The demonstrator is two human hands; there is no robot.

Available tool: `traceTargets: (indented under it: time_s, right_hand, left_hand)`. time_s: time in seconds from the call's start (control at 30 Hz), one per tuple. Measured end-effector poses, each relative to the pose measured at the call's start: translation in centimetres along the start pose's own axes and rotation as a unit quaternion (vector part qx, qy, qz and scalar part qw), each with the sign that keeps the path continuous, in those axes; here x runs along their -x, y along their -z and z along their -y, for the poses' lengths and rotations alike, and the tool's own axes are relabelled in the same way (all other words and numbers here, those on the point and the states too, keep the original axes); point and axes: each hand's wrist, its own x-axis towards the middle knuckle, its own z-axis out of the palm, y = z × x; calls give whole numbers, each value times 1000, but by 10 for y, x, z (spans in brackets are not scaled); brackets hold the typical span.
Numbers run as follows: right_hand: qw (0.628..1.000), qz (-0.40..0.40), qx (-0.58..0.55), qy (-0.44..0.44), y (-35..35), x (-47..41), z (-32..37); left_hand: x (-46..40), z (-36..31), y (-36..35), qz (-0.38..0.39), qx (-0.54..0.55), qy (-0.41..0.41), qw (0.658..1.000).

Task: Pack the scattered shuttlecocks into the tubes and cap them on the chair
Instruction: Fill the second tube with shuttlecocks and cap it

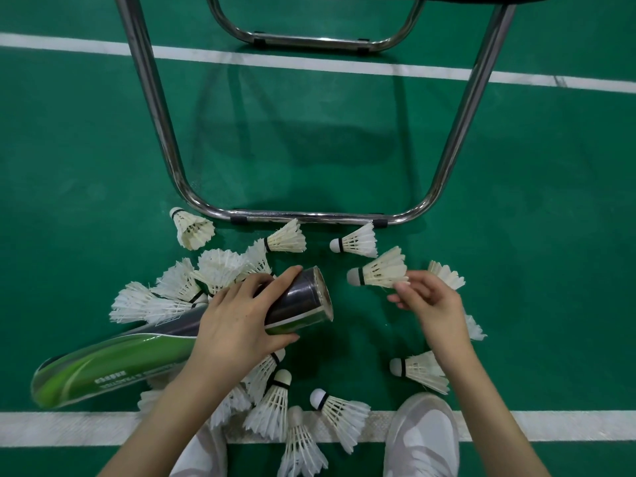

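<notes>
Our left hand [241, 321] curled round the tube [179, 342] near its open rim, our right hand [430, 304] pinching a shuttlecock [378, 268] by its feathers, bare green floor [292, 132] between the chair legs [309, 216] ahead.

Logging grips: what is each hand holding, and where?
Left hand grips the tube near its open end; right hand pinches a shuttlecock by its feathers.

A green court floor [86, 160] crossed by white lines [309, 63] — one at top, one at bottom, where pale sneakers [421, 435] stand.
</notes>
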Motion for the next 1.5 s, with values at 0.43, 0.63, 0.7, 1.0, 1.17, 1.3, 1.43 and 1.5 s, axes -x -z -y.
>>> traceTargets:
  time_s: [0.43,0.63,0.7,1.0,1.17,1.3,1.43,1.5]
  right_hand:
    - [976,219,-12,-9,-50,36,20]
    - [963,269,-16,-17,-50,36,19]
    - [957,289,8,-21,-52,37,18]
    - [899,359,251,-16,-61,31,9]
    - [922,356,144,-53,-45,24,21]
    - [972,192,133,-20,-8,11,20]
    - [977,-28,213,4,31,-8,5]
    - [958,-91,272,11,46,-17,-3]
  left_hand:
    - [-1,-1,-2,-16,-16,-4,1000]
    - [-1,-2,-3,-13,-14,-4,1000]
    - [-1,-4,-4,-14,-20,-11,1000]
    - [2,-2,-10,4,-37,-30,999]
    - [3,-3,-10,0,-18,-27,999]
    - [4,-1,-8,-2,-10,-18,1000]
    - [5,0,-8,4,-7,-17,1000]
    - [5,-1,-8,3,-10,-16,1000]
